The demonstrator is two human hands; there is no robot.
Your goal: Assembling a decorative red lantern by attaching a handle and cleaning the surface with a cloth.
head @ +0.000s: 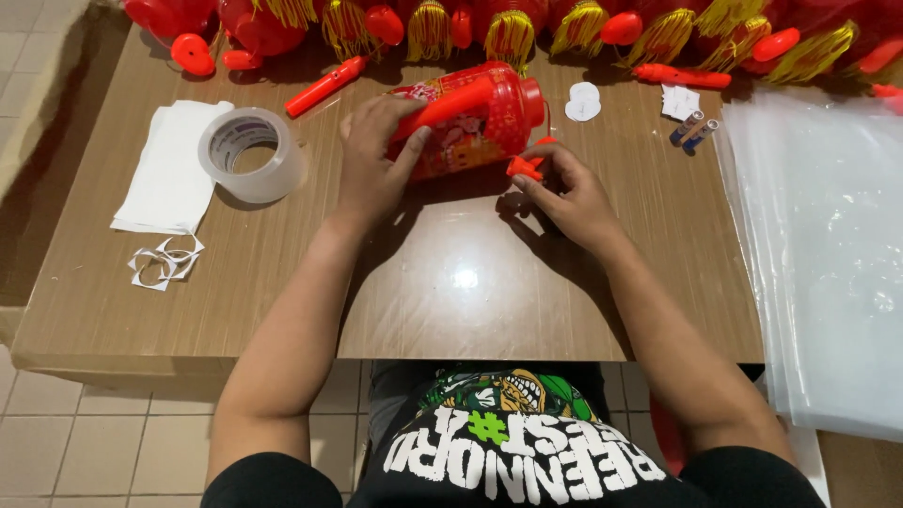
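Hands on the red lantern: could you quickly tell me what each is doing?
Left hand: closed around the red lantern.
Right hand: pinching a small orange piece at the lantern's end.

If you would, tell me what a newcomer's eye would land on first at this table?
First, the red lantern lying on its side at the table's middle, gripped by the left hand, while the right hand pinches a small orange piece at its end. Next, the row of red lanterns with yellow tassels along the far edge. The tape roll sits to the left on white paper.

A brown wooden table (pixel 451 301) carries a tape roll (pixel 252 154), white paper sheets (pixel 174 169) and clear plastic bags (pixel 828 254).
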